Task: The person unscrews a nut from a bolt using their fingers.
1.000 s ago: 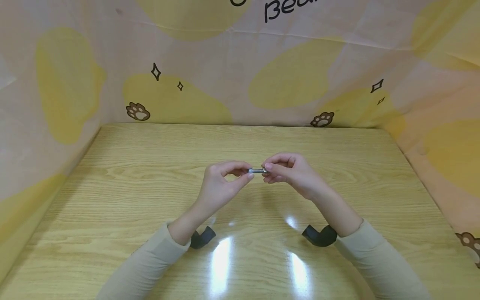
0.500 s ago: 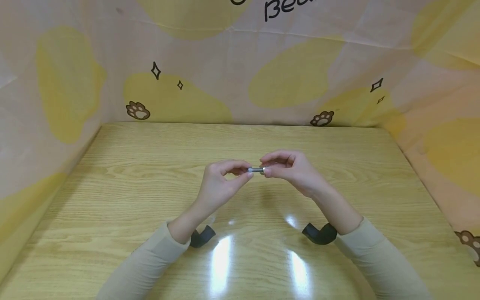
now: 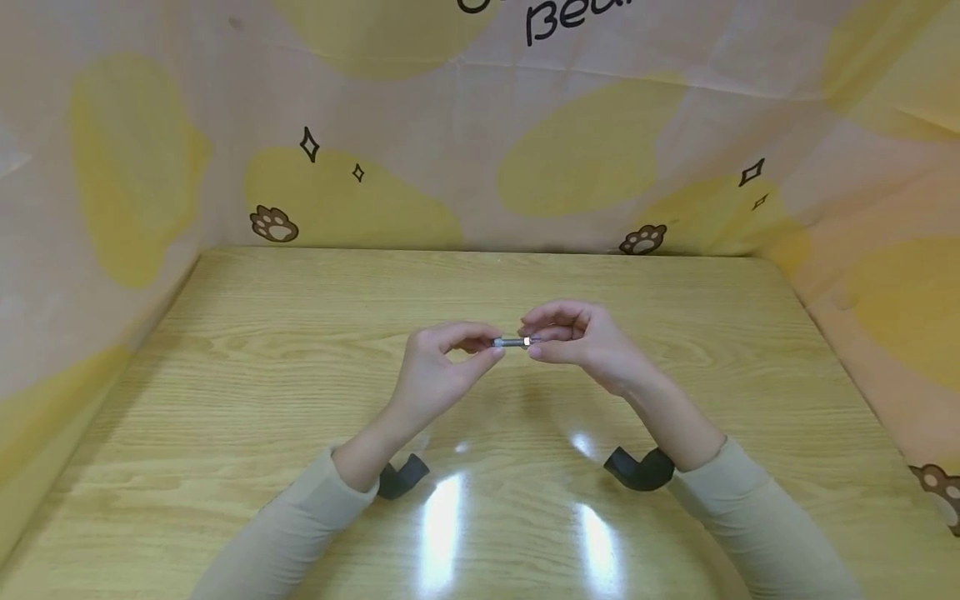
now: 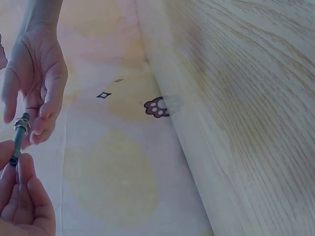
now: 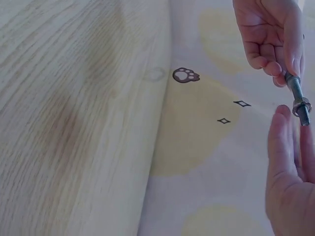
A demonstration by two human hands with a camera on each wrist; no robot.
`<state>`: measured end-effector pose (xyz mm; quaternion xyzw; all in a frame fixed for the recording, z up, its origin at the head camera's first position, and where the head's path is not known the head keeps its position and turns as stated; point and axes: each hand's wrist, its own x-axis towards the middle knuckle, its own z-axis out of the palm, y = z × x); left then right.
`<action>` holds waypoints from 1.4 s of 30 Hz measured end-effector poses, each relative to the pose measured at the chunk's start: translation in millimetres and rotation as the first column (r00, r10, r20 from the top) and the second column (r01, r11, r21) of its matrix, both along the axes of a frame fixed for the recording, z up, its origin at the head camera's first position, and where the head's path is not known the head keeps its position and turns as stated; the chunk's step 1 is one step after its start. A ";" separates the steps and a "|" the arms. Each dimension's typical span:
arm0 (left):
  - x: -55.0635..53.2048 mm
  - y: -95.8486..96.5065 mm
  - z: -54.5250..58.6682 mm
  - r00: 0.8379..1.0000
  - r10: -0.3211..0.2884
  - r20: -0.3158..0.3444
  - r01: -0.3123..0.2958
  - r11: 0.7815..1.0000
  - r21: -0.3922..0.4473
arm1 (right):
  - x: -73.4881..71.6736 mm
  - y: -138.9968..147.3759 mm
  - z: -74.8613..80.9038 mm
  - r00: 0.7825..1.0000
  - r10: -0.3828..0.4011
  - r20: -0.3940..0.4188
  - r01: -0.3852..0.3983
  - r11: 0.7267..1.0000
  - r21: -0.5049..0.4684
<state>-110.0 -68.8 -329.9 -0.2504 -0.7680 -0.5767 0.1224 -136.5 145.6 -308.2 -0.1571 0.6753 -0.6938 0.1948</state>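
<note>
The bolt (image 3: pixel 512 342) was pinched at its head by the left hand (image 3: pixel 441 367), the table (image 3: pixel 225 417) below it. Beside the bolt's free end the right hand (image 3: pixel 594 348) was held loosely parted, nothing gripped. Turning of the nut (image 4: pixel 22 124) was apparently underway; a pinch on it seemed needed.

Your sleeves (image 3: pixel 315 508) are plain beige; the bent pieces (image 3: pixel 640 470), black; the bolt (image 3: pixel 512 342) and nut (image 4: pixel 22 124), silver-grey; the tabletop (image 3: pixel 300 358), yellow-tan wood grain; the backdrop (image 3: pixel 472 125), pale pink with yellow blotches, brown paw prints (image 3: pixel 274 224), black lettering (image 3: pixel 555 23).
</note>
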 end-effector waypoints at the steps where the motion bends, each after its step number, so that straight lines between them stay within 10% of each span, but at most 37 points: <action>1: 0.1 0.0 -0.1 1.000 0.001 0.002 -0.001 1.000 -0.001 | -0.3 0.0 0.5 1.000 -0.001 0.006 0.001 1.000 0.013; 42: 0.0 0.4 -0.2 0.999 0.003 -0.035 -0.003 1.000 0.003 | 0.4 -2.5 -3.2 0.999 0.026 0.023 -0.025 0.999 -0.032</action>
